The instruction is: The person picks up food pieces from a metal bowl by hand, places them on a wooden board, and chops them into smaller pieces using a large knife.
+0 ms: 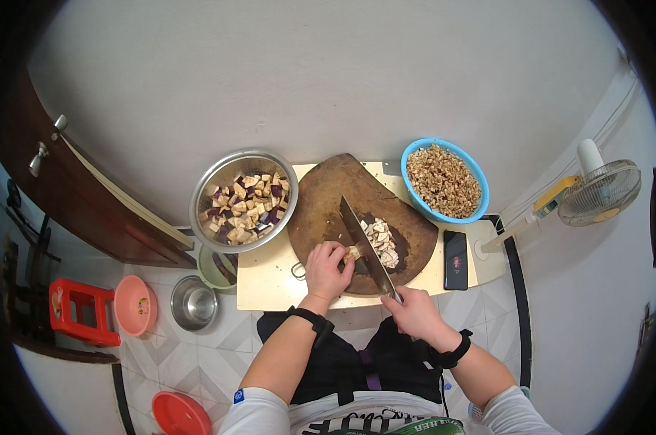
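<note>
My right hand point(413, 312) grips a cleaver point(367, 246) by its handle, its long blade slanting up and left across a worn wooden cutting board point(328, 187). Left of the blade, the fingers of my left hand point(329, 271) pinch a pale piece of eggplant point(353, 253) against the board. Small chopped eggplant bits point(381, 242) lie heaped just right of the blade, on a dark damp patch. A metal basin point(198, 201) with cubed eggplant point(246, 204) stands at the board's left. At its upper right is a blue plastic basin point(487, 191), filled with finely chopped brownish food point(442, 182).
A smartphone point(456, 261) lies on the cream table point(268, 291) at the right, near a standing fan point(599, 193). Scissors handles point(298, 271) show by my left wrist. On the floor at left are a green basin point(208, 266), a steel pot point(194, 303) and a red stool point(80, 312).
</note>
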